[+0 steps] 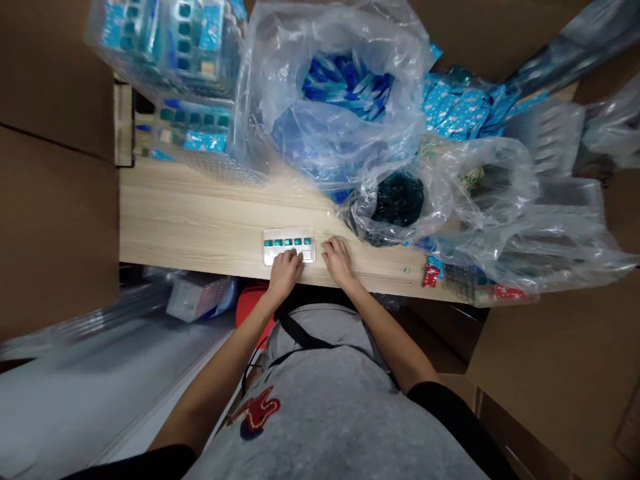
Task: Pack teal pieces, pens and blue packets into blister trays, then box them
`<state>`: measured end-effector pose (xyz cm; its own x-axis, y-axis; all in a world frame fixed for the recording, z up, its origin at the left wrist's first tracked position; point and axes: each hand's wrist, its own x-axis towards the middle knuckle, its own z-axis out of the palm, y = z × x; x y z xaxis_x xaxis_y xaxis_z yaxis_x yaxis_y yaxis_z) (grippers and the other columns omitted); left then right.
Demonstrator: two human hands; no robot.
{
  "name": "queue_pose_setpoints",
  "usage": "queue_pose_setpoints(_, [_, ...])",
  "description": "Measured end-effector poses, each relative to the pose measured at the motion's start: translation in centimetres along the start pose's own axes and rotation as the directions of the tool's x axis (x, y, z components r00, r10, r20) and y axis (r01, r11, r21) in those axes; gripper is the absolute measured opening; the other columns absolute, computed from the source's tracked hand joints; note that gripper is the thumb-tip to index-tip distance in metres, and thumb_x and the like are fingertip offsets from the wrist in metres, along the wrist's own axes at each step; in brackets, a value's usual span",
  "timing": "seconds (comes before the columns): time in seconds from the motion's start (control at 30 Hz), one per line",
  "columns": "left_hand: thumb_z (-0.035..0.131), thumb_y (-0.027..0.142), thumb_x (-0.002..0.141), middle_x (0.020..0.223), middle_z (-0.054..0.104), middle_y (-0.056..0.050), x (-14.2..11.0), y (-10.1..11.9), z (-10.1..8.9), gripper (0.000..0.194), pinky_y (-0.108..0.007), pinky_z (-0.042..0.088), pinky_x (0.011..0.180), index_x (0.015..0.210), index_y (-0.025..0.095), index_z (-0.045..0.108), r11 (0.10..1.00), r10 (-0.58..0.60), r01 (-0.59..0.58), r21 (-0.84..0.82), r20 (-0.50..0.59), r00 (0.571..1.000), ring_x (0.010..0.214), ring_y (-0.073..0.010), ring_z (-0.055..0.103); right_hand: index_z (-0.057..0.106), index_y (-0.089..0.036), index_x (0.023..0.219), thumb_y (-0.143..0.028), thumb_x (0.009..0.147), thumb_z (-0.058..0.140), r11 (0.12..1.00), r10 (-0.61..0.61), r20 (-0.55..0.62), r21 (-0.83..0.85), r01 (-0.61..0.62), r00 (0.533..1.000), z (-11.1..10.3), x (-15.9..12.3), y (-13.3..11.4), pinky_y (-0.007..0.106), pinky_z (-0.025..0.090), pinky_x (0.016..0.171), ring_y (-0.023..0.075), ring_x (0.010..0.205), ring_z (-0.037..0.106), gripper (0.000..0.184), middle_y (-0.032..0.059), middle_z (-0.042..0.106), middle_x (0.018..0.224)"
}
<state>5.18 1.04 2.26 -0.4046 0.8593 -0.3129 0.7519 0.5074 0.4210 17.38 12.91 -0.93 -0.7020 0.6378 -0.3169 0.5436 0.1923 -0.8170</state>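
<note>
A small clear plastic tray [267,256] lies on the wooden table near its front edge. Along its back half runs a row of several teal square pieces [288,243]. My left hand [287,272] rests over the front of the tray, fingers curled onto it and covering part of that side. Just right of the tray, my right hand [339,261] is low over the tabletop with bent fingers drawn together. Whatever its fingertips may hold is too small to see.
Behind stands a large plastic bag of blue pens or sticks [347,87]. A smaller bag holds dark teal pieces [399,199]. Filled clear packs [193,127] are stacked back left. Blue packets [453,107] and empty clear trays [555,137] lie right. Cardboard [55,220] flanks the table [190,220].
</note>
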Motion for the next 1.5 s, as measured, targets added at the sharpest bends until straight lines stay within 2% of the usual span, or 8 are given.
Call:
queue_pose_setpoints(0.13, [0.053,0.034,0.091,0.109,0.062,-0.014,1.1,1.6,1.3,0.022,-0.041,0.041,0.091,0.102,0.019,0.064,0.995,-0.104,0.103,-0.013,-0.025,0.994,0.101,-0.0280,0.057,0.065,-0.019,0.079,-0.010,0.086,0.051,0.985,0.008,-0.019,-0.170,-0.011,1.000,-1.0,-0.2,1.5,0.040,0.043,0.096,0.0251,0.099,0.053,0.018,0.0102,0.063,0.094])
queue_pose_setpoints(0.4, [0.050,0.030,0.092,0.106,0.064,-0.013,3.0,3.7,2.3,0.023,-0.041,0.043,0.088,0.102,0.017,0.067,0.924,-0.374,0.371,-0.098,-0.015,0.927,0.102,-0.0295,0.060,0.067,-0.015,0.096,-0.007,0.083,0.040,0.960,0.063,-0.221,-0.255,-0.120,0.973,-6.5,-5.8,4.7,0.044,0.045,0.093,0.0269,0.103,0.055,0.031,0.0152,0.063,0.105])
queue_pose_setpoints(0.6, [0.049,0.023,0.091,0.102,0.064,-0.011,3.2,3.4,1.5,0.022,-0.040,0.043,0.088,0.095,0.021,0.070,0.912,-0.387,0.389,-0.134,0.040,0.921,0.101,-0.0277,0.062,0.069,-0.019,0.092,-0.017,0.086,0.048,0.999,-0.010,-0.066,-0.046,0.007,0.998,-2.6,-4.0,1.3,0.033,0.051,0.083,0.0200,0.088,0.063,0.022,0.0083,0.068,0.094])
queue_pose_setpoints(0.73, [0.044,0.025,0.094,0.108,0.062,-0.015,3.2,3.9,1.4,0.026,-0.046,0.042,0.091,0.100,0.017,0.068,0.907,-0.394,0.397,-0.142,0.050,0.918,0.106,-0.0299,0.059,0.069,-0.019,0.088,-0.017,0.085,0.053,0.996,0.000,0.013,0.088,-0.001,1.000,-0.4,-1.7,0.5,0.033,0.051,0.085,0.0181,0.087,0.064,0.017,0.0054,0.070,0.091])
queue_pose_setpoints(0.83, [0.047,0.028,0.094,0.111,0.063,-0.013,3.2,4.2,1.2,0.024,-0.047,0.043,0.094,0.102,0.015,0.066,0.903,-0.396,0.401,-0.153,0.064,0.916,0.106,-0.0264,0.059,0.066,-0.016,0.092,-0.021,0.088,0.057,0.985,0.036,0.052,0.165,-0.044,0.998,0.2,-0.5,1.1,0.034,0.052,0.081,0.0154,0.081,0.064,0.011,0.0033,0.069,0.089])
queue_pose_setpoints(0.97, [0.055,0.032,0.092,0.109,0.064,-0.007,3.5,4.4,0.8,0.023,-0.044,0.049,0.092,0.103,0.014,0.063,0.893,-0.411,0.421,-0.160,0.093,0.907,0.102,-0.0200,0.061,0.062,-0.013,0.098,-0.033,0.092,0.058,0.969,0.075,0.104,0.229,-0.097,0.992,0.6,0.4,2.0,0.033,0.055,0.075,0.0133,0.078,0.064,0.022,0.0024,0.066,0.090])
queue_pose_setpoints(1.2, [0.058,0.034,0.091,0.114,0.063,-0.008,4.4,5.3,0.7,0.028,-0.045,0.051,0.090,0.110,0.014,0.061,0.870,-0.454,0.455,-0.191,0.051,0.889,0.103,-0.0210,0.061,0.062,-0.013,0.103,-0.035,0.092,0.057,0.956,0.087,0.146,0.265,-0.123,0.985,0.7,1.1,1.4,0.036,0.055,0.080,0.0157,0.087,0.064,0.024,0.0047,0.065,0.100])
queue_pose_setpoints(1.5, [0.051,0.014,0.089,0.096,0.061,-0.006,0.4,2.9,-3.0,0.010,-0.035,0.051,0.084,0.088,0.015,0.061,0.938,-0.185,0.172,-0.300,-0.012,0.983,0.091,-0.0170,0.060,0.060,-0.016,0.102,-0.038,0.087,0.060,0.869,0.259,0.083,0.415,-0.270,0.962,0.1,0.7,-0.7,0.033,0.054,0.072,0.0150,0.075,0.062,0.027,0.0029,0.065,0.087])
